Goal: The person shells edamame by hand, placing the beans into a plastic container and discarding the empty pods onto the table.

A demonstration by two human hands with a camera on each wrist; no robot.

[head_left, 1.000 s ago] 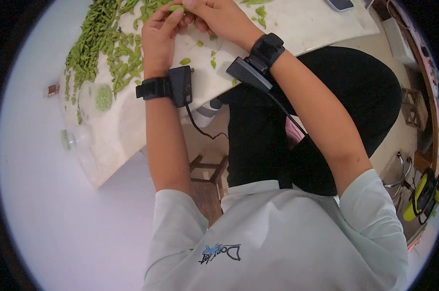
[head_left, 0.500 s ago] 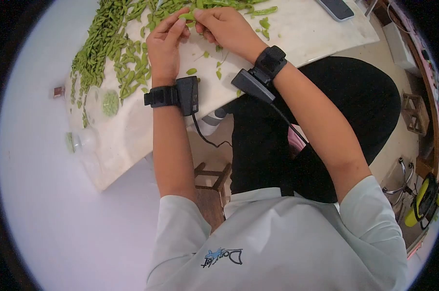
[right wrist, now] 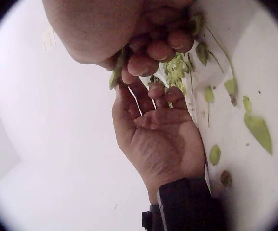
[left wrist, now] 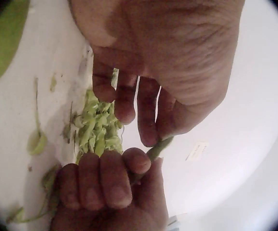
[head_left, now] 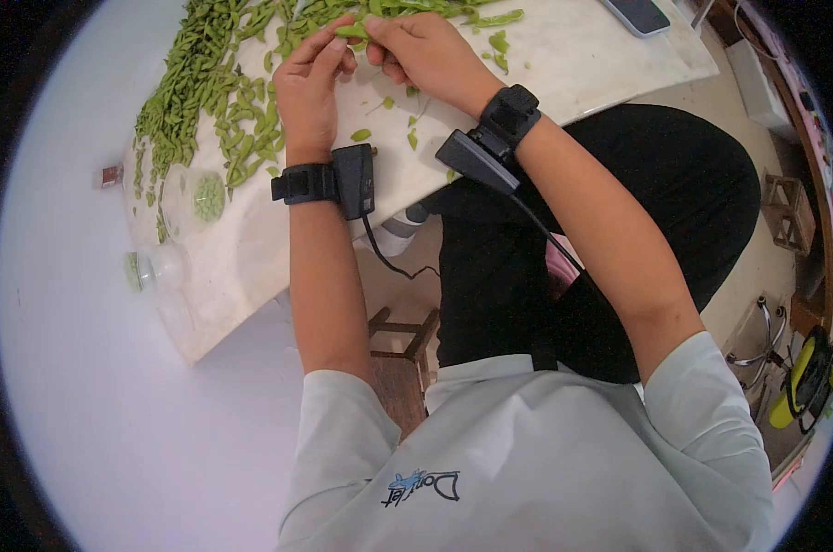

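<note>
A green soybean pod (head_left: 350,31) spans the two hands over the tabletop. My left hand (head_left: 308,97) pinches one end between thumb and index finger, its other fingers loosely bent. The other end is pinched by the thumb and index finger of my right hand (head_left: 435,63), whose remaining fingers curl into the palm in the left wrist view. Between the fingertips, only a short stretch of the pod (left wrist: 159,148) shows there. In the right wrist view the pod's tip (right wrist: 115,78) pokes out beside the right thumb.
A big heap of pods (head_left: 191,87) covers the table's (head_left: 573,78) far left, with looser pods (head_left: 251,138) beside it. A clear container of shelled beans (head_left: 208,196) stands near the left edge, another (head_left: 138,270) close by. A phone (head_left: 639,16) lies far right.
The head view has shifted, so the hands and table sit lower in it. The right hand's fingertips have come to the pod's end; over the last half second both hands barely move.
</note>
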